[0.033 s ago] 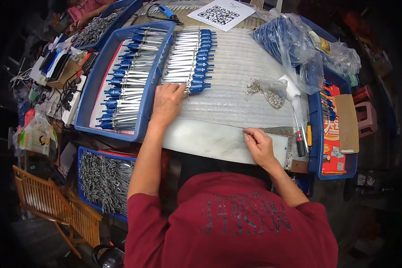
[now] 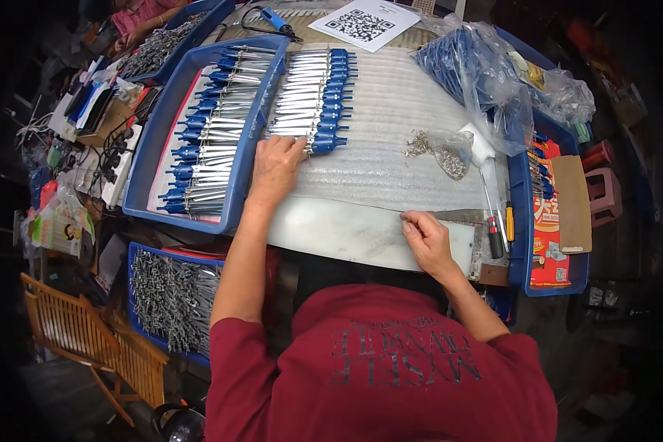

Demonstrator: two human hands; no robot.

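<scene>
Near the middle of the frame, we see our left hand point(image 2: 276, 169) with its fingers bent and held close together, their tips at the metal ends of the nearest blue-ended tools point(image 2: 323, 141); we cannot tell whether it pinches one. These tools lie side by side in a row in the upper middle of the frame, on a pale foam sheet point(image 2: 390, 110), just beside a blue tray point(image 2: 237, 199) of similar tools at upper left. Right of centre, our right hand point(image 2: 429, 241) is loosely curled over a white board point(image 2: 339, 228), thumb close to the fingers; we cannot tell whether it grips anything. Above it, we see small metal bits point(image 2: 418, 143) beside a clear bag point(image 2: 450, 160); to its right lie a red-and-black screwdriver point(image 2: 495, 239) and a yellow-handled one point(image 2: 509, 221).
</scene>
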